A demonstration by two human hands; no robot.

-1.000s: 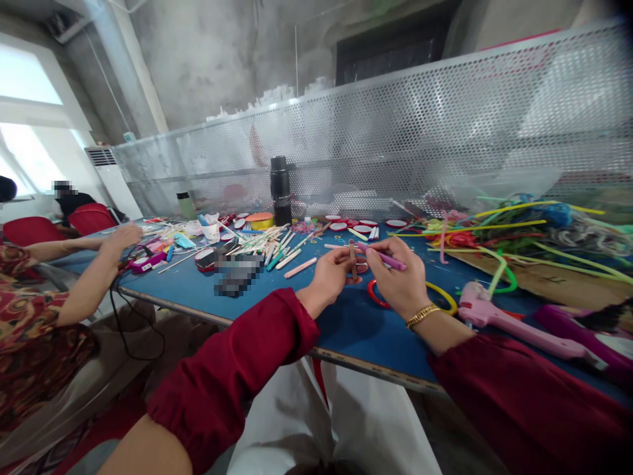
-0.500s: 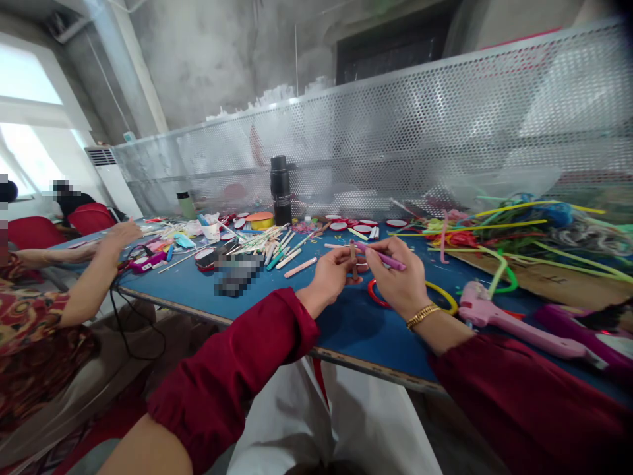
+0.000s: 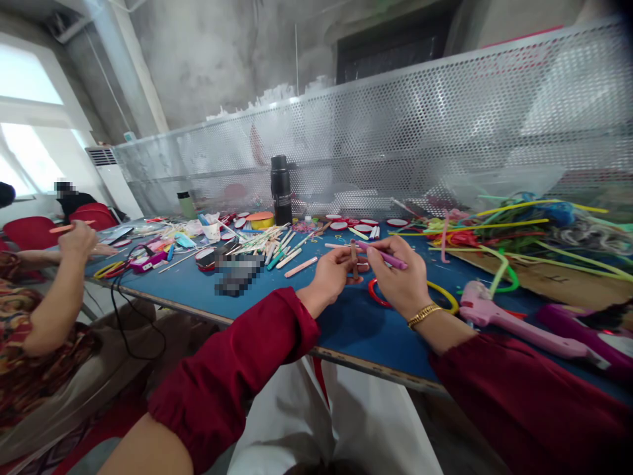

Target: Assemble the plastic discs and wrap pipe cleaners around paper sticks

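My left hand [image 3: 327, 278] pinches a small brown wooden-looking strip [image 3: 354, 256], held upright just above the table. A purple marker [image 3: 390, 257] is in my right hand [image 3: 404, 280], its tip end at the upper part of the strip. The exact contact between tip and strip is too small to make out. To the left of my left hand lies a pink marker [image 3: 301, 267] on the blue table [image 3: 297, 316]. Under my right hand are a red ring [image 3: 377, 293] and a yellow ring [image 3: 451, 300], partly hidden by the hand and wrist.
A pink glue gun [image 3: 519, 326] and a purple tool [image 3: 583, 336] lie at the right, before cardboard [image 3: 558, 280] and pipe cleaners. Behind stand a black flask [image 3: 281, 191] and several markers. A phone [image 3: 240, 276] lies left. A co-worker's hand [image 3: 76, 241] holds an orange stick.
My hands, the strip and the purple marker stay almost in place. At the left, the co-worker's raised hand has moved back leftward, and an orange stick now shows in it.
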